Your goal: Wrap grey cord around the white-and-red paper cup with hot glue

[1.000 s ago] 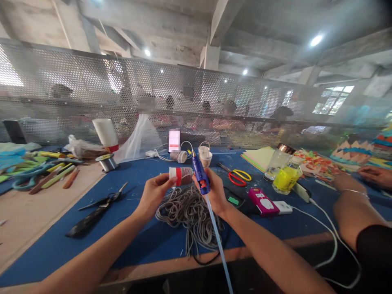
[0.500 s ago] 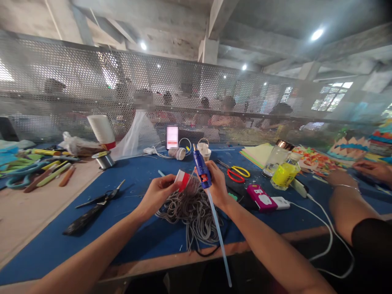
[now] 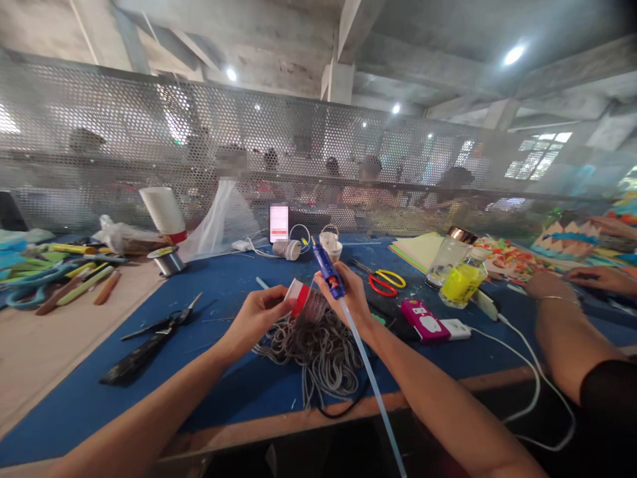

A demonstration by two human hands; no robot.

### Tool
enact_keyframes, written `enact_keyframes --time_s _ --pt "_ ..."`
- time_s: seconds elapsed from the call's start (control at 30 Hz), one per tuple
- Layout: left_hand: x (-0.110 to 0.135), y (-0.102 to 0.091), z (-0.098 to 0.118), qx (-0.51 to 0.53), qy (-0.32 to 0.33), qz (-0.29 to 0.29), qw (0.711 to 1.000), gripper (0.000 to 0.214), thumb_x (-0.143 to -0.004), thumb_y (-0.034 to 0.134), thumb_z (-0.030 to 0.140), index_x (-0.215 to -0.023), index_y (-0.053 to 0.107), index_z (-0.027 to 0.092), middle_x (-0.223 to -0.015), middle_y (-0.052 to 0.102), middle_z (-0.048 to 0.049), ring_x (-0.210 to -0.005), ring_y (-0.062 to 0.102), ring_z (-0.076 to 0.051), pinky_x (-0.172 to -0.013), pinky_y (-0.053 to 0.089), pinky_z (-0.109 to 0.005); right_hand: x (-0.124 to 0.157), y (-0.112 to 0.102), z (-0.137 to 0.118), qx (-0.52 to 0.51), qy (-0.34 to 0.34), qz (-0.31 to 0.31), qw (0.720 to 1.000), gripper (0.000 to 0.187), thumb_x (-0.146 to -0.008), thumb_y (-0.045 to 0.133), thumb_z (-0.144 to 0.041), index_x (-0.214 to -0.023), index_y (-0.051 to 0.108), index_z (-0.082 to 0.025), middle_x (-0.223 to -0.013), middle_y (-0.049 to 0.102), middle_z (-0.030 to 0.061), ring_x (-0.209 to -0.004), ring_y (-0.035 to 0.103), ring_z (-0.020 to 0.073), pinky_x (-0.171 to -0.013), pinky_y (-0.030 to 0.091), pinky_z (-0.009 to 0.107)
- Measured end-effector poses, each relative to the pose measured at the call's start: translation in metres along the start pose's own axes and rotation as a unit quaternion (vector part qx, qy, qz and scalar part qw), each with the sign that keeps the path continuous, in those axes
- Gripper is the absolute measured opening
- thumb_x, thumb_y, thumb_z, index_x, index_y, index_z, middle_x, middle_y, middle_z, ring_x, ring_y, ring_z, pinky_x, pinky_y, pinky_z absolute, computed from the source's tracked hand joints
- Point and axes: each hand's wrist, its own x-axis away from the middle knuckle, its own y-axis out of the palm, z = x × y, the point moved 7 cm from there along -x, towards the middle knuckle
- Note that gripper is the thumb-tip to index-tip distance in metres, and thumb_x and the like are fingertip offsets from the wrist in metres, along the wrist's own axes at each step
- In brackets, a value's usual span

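My left hand (image 3: 259,312) is closed on a small paper cup (image 3: 297,294), white with a red band, its far side wrapped in grey cord. The cup is tilted over a loose heap of grey cord (image 3: 323,362) on the blue mat. A blue hot glue gun (image 3: 327,267) is gripped in my right hand (image 3: 354,299), its nozzle pointing up and away. A long translucent glue stick (image 3: 371,372) runs out of its back toward me. The gun is close to the cup's right side; I cannot tell whether they touch.
Black pliers (image 3: 149,345) lie left; red-and-yellow scissors (image 3: 383,283), a magenta power bank (image 3: 423,323) and a bottle of yellow liquid (image 3: 462,282) lie right. A phone (image 3: 279,224) stands behind. A co-worker's arm (image 3: 560,318) reaches in at right.
The glue gun has tipped slightly, with the back end of its glue stick swinging right. The cup has turned a little in my left hand. The co-worker's far hand has shifted left.
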Motion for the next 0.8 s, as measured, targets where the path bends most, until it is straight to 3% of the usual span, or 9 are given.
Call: enact_keyframes --time_s 0.8 --pt "0.0020 0.0013 0.0051 -0.009 0.030 -0.019 0.999 0.025 -0.080 0.068 0.037 -0.076 0.063 0.013 -0.070 0.058 0.0000 -0.067 0.049 -0.013 -0.062 0.039 -0.023 0.0007 0.0037 0.0093 0.008 0.022 -0.018 1.000 0.009 -0.082 0.057 -0.027 -0.081 0.059 -0.018 -0.077 0.058 0.0009 -0.072 0.054 0.0147 -0.070 0.043 0.025"
